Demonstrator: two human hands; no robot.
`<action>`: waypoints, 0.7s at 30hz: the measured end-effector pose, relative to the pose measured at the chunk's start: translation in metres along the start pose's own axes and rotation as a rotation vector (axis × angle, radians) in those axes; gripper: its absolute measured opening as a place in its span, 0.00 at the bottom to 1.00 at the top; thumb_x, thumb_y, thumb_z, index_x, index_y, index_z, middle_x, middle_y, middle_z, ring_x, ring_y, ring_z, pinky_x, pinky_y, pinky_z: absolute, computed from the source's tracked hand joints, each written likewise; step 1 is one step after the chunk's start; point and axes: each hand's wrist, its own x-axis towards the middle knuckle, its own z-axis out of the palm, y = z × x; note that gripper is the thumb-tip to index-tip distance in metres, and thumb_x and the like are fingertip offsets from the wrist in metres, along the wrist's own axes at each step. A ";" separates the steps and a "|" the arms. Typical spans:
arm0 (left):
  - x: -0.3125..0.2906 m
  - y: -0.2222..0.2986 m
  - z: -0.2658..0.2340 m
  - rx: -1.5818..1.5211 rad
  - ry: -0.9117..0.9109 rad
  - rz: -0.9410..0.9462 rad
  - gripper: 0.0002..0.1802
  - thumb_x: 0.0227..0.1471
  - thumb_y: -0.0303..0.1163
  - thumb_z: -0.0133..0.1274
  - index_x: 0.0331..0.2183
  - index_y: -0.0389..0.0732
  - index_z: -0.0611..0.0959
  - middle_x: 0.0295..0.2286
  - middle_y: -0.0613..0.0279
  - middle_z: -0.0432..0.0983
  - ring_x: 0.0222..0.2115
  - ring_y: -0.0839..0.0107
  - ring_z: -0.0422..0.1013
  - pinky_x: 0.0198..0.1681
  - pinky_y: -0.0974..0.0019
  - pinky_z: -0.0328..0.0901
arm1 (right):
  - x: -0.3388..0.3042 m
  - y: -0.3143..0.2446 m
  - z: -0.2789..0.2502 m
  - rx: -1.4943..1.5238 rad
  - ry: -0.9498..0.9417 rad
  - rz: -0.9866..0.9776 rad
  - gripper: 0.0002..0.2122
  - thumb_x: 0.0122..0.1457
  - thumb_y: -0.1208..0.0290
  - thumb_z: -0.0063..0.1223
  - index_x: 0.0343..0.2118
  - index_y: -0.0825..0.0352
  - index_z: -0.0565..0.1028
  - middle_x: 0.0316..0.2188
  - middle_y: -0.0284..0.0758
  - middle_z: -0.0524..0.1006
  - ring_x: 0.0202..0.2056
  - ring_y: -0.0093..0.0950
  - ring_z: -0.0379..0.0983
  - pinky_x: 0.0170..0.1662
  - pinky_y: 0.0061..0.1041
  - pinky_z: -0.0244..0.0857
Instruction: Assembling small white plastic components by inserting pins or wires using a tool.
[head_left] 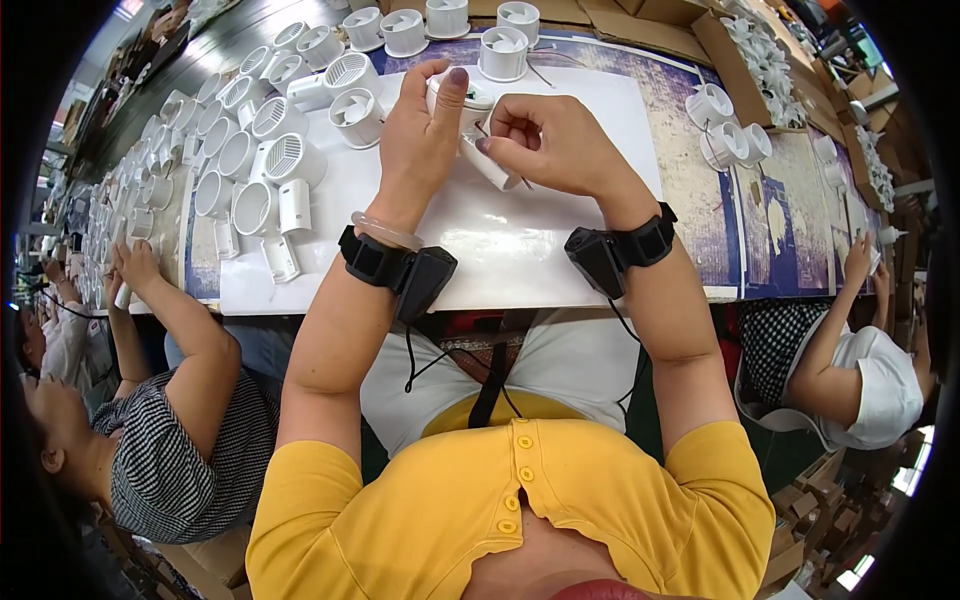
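In the head view, the left hand's (418, 135) grip is wrapped around a white round housing (476, 102) over the table (690, 220), while the right hand's (555, 145) grip is pinched, seemingly on a thin dark wire (482, 128). The housing lies up and left of that pinch; a white elongated part (492, 170), nearer the right hand, slants from upper left to lower right just below it.

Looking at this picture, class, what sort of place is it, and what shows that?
Probably a factory assembly workshop: many similar white round housings crowd the long table, a cardboard box holds more white parts, and co-workers sit on either side.
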 end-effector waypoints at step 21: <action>-0.004 -0.003 0.007 -0.468 -0.368 -0.212 0.36 0.56 0.63 0.35 0.49 0.42 0.70 0.30 0.63 0.72 0.32 0.77 0.68 0.35 0.75 0.63 | 0.006 0.022 -0.018 0.817 -0.029 0.131 0.09 0.54 0.68 0.50 0.22 0.66 0.75 0.18 0.24 0.69 0.20 0.11 0.59 0.24 0.12 0.51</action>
